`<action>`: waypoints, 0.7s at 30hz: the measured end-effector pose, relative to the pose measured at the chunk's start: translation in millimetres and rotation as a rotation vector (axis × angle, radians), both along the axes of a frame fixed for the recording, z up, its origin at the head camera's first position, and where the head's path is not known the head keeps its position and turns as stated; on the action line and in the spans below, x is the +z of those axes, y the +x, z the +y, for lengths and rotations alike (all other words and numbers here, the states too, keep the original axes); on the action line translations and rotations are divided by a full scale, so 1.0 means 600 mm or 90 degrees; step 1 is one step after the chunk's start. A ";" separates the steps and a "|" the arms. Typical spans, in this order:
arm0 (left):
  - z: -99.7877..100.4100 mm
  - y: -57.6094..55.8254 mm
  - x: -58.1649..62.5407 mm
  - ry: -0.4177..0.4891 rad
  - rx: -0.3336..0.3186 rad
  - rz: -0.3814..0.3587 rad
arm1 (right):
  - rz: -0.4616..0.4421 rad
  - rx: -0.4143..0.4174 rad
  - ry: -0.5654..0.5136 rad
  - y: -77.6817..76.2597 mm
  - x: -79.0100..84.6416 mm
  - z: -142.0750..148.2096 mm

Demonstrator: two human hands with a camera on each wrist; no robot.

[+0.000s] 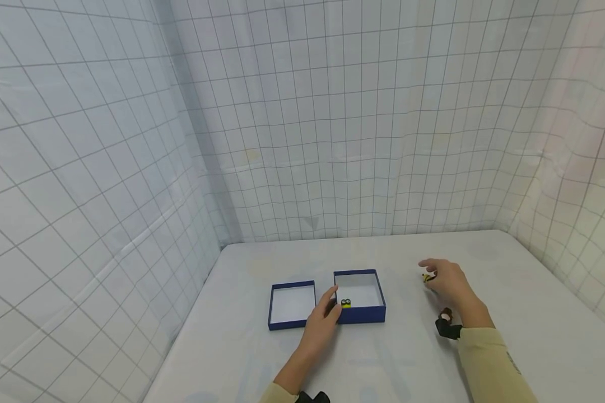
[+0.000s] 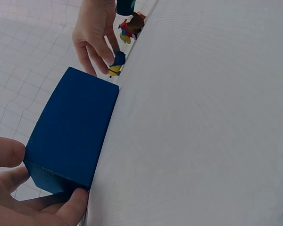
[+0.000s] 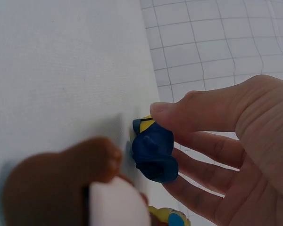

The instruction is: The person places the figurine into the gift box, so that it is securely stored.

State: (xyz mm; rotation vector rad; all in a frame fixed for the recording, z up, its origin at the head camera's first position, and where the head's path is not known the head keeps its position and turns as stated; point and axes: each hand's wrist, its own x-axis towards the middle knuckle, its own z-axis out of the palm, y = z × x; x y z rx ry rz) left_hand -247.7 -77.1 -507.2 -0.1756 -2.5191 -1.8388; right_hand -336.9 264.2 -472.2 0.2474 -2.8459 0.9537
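Observation:
An open blue box (image 1: pixel 359 296) stands on the white table (image 1: pixel 403 364). A small yellow toy (image 1: pixel 346 303) lies in its near left corner. My left hand (image 1: pixel 327 313) grips that corner of the box (image 2: pixel 70 132), thumb and fingers (image 2: pixel 68 205) wrapped round the edge. To the right, my right hand (image 1: pixel 441 279) pinches a small blue and yellow figure (image 3: pixel 153 151) lying on the table, thumb (image 3: pixel 193 110) on one side, fingers on the other. The same figure (image 2: pixel 117 63) shows in the left wrist view under the right hand (image 2: pixel 94 33).
The box's blue lid (image 1: pixel 292 305) lies open side up just left of the box. A brown and white figure (image 1: pixel 446 315) lies by my right wrist, blurred and close (image 3: pixel 61 188) in the right wrist view. Grid-patterned cloth walls enclose the table on three sides.

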 end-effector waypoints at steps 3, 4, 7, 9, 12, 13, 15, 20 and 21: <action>0.000 0.000 -0.001 0.003 -0.001 -0.002 | -0.009 0.003 0.010 0.001 -0.004 0.002; 0.000 -0.001 -0.002 0.004 -0.002 -0.001 | -0.012 0.003 0.012 0.001 -0.006 0.003; 0.000 0.000 -0.002 0.005 -0.004 -0.002 | -0.018 0.000 0.019 -0.001 -0.010 0.004; 0.000 -0.001 -0.002 0.006 -0.005 -0.002 | -0.021 -0.002 0.022 -0.001 -0.012 0.004; 0.000 -0.001 -0.001 0.002 -0.004 0.000 | -0.023 -0.005 0.028 -0.002 -0.014 0.004; 0.000 -0.001 -0.001 0.001 -0.004 0.000 | -0.023 -0.007 0.029 -0.002 -0.014 0.005; 0.000 -0.001 -0.002 -0.002 -0.004 0.000 | -0.024 -0.010 0.030 -0.003 -0.015 0.006; 0.000 -0.001 -0.002 0.000 -0.001 -0.002 | -0.022 -0.009 0.027 -0.003 -0.015 0.005; 0.000 -0.001 -0.002 0.001 -0.001 -0.002 | -0.019 -0.007 0.026 -0.003 -0.015 0.005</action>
